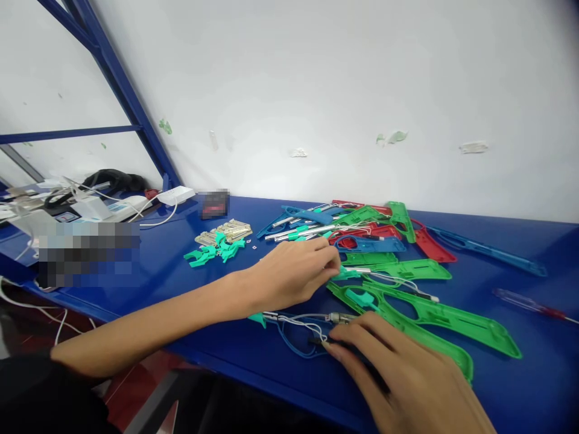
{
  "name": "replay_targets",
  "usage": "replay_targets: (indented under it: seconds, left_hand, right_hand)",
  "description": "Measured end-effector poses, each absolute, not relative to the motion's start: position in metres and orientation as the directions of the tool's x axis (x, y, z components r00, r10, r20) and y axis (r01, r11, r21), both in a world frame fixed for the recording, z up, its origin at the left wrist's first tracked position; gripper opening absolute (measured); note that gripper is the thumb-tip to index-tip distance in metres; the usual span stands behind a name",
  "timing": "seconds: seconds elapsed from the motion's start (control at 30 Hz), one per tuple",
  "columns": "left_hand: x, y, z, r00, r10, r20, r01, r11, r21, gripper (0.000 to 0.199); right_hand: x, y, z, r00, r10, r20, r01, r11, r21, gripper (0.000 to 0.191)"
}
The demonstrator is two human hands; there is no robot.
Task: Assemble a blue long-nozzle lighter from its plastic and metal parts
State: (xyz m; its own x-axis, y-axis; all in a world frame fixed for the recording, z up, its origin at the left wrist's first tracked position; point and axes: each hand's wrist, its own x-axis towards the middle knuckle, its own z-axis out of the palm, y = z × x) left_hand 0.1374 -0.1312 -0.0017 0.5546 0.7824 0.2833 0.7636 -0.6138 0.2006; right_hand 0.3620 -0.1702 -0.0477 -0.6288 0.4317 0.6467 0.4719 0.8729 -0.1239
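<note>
On the blue table (149, 283), teal clips (215, 250) lie at far left beside a pile of beige pieces (228, 230). Next comes a thin metal tube (271, 315), its white wires (307, 324) running right over a blue frame (296, 352). Above these the left hand (287, 274) reaches across, fingertips drawn together near a teal piece (347, 273); whether they hold anything I cannot tell. The wires reach a black piece (313, 341), which sticks out left of the right hand (402, 367), pinched between thumb and forefinger. Green handle halves (470, 319) lie just beyond that hand, and a screwdriver (529, 302) at far right
</note>
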Motion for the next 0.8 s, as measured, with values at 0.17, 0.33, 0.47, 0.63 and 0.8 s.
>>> replay_targets:
  seconds: [0.17,0.33,0.47,0.63,0.8]
  left_hand:
    - [0.122,-0.153,0.01,0.44,0.827,0.349,0.77,-0.548,0.327,0.012]
    - [0.108,-0.184,0.009,0.295,0.855,0.426,0.746,-0.485,0.457,0.017]
    - [0.099,-0.211,0.0,0.243,0.882,0.404,0.721,-0.443,0.533,0.017]
    - [0.102,-0.242,-0.012,0.317,0.855,0.41,0.807,-0.47,0.357,0.016]
    - [0.108,-0.256,-0.019,0.418,0.819,0.393,0.835,-0.517,0.188,0.025]
  right_hand:
    - [0.36,-0.174,-0.048,-0.574,0.472,0.669,0.508,0.846,-0.161,0.042]
    - [0.358,-0.175,-0.048,-0.558,0.473,0.682,0.514,0.842,-0.164,0.039]
    - [0.355,-0.174,-0.048,-0.549,0.467,0.694,0.521,0.84,-0.153,0.04]
    - [0.354,-0.174,-0.047,-0.564,0.469,0.68,0.523,0.84,-0.146,0.042]
    - [0.353,-0.171,-0.043,-0.6,0.391,0.698,0.514,0.857,-0.038,0.05]
